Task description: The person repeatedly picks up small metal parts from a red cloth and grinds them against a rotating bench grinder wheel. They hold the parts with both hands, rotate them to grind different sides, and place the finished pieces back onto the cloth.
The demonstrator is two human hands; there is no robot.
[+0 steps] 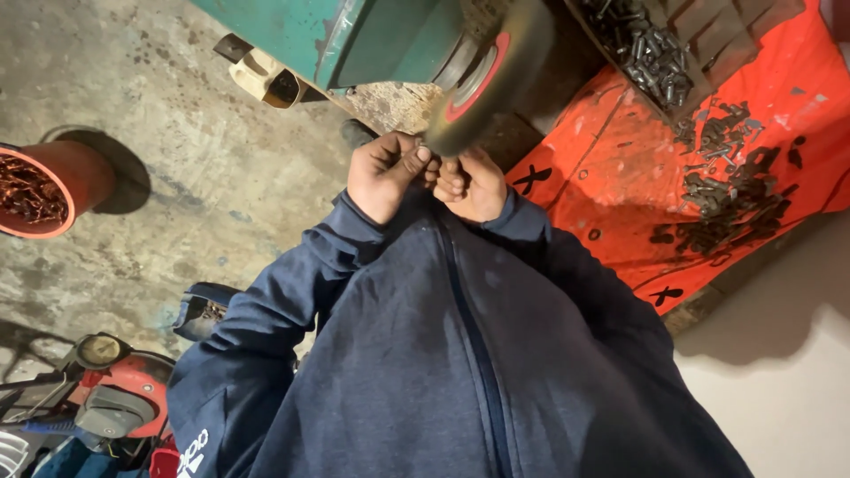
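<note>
Head view: left hand and right hand are both closed, pinching a small part, mostly hidden, against the spinning wire wheel. It is probably a stiff, light metal piece, best pinched by its ends; bolts lie on the orange sheet

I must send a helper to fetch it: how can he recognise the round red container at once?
Start at the green machine and look left across the concrete floor. The red bucket stands alone at the frame's left edge, holding coppery metal pieces, unlike the dark ones on the orange sheet.
</note>
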